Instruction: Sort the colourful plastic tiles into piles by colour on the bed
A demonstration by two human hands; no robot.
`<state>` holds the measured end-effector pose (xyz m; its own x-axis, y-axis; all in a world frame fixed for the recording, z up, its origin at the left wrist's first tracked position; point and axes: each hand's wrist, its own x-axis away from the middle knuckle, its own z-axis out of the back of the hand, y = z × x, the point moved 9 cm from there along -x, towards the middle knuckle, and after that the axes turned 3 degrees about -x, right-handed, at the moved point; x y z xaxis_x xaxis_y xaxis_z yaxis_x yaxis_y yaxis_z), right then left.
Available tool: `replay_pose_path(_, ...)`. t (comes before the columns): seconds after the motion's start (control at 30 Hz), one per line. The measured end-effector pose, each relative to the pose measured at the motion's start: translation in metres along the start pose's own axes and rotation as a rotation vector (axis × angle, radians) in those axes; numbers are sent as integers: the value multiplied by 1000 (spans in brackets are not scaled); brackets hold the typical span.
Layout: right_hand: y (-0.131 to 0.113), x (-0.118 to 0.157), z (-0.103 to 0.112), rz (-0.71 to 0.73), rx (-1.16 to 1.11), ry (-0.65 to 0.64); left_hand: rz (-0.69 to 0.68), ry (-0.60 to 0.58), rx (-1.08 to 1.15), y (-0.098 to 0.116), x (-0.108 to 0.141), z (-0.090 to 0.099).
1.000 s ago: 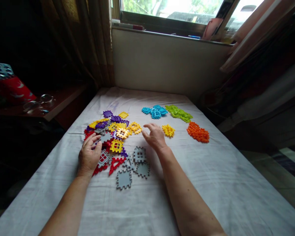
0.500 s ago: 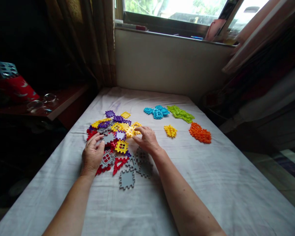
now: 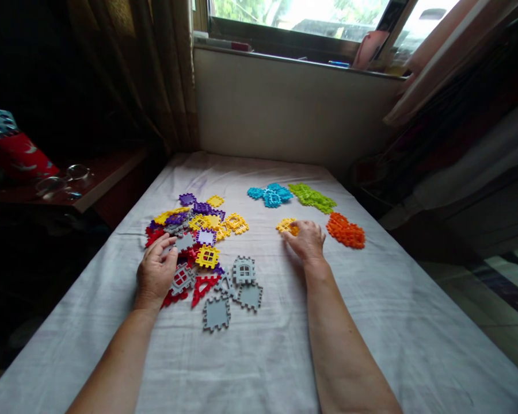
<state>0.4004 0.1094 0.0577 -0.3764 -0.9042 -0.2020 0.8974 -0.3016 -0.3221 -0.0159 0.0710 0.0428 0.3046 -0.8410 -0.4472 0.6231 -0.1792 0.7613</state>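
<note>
My left hand (image 3: 156, 271) lies at the left side of a mixed heap of toothed plastic pieces, thumb and fingers apart, fingertips over a grey piece (image 3: 184, 241). In the heap are a yellow window piece (image 3: 208, 256), a purple-edged piece (image 3: 206, 236) and a red triangle (image 3: 204, 287). Farther right, my right hand (image 3: 307, 240) is closed on a yellow piece (image 3: 294, 229) at the small yellow pile (image 3: 284, 225); its fingertips are partly hidden. Grey pieces (image 3: 216, 314) lie at the heap's near side.
Beyond my right hand are a blue pile (image 3: 271, 195), a green pile (image 3: 313, 198) and an orange pile (image 3: 346, 230). All rest on a pale cloth (image 3: 259, 362). A side table at left holds glasses (image 3: 52, 185) and a red pouch (image 3: 19, 156).
My right hand has moved right from the mixed heap to the small yellow pile. Grey pieces it partly covered now show. My left hand stays by the heap. The view has shifted slightly.
</note>
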Motion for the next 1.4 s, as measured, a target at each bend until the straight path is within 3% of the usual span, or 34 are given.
replay_pose_path(0.13,-17,2,3,42,-29,22,4,-9,-13,-1,0,-1)
replay_pose_path(0.37,-105,24,-33,336,-128,-134,6,3,0,-3,0,-1)
replay_pose_path(0.5,-137,24,-48,360,-110,-181,13,0,8,-3,0,-1)
replay_pose_path(0.63,-151,15,-57,356,-46,-255,33,2,21,-3,0,-1)
replay_pose_path(0.8,-141,11,-50,355,-65,-215,48,7,36,-3,0,-1)
replay_pose_path(1.0,-88,1,-23,237,10,-68,35,8,27,-3,0,-1)
replay_pose_path(1.17,-51,-7,-11,162,93,-20,23,0,35,-2,0,-1)
replay_pose_path(1.3,-45,-5,-8,151,58,24,11,23,31,-1,0,0)
replay_pose_path(1.4,-65,5,-15,228,-4,25,5,30,25,-2,0,0)
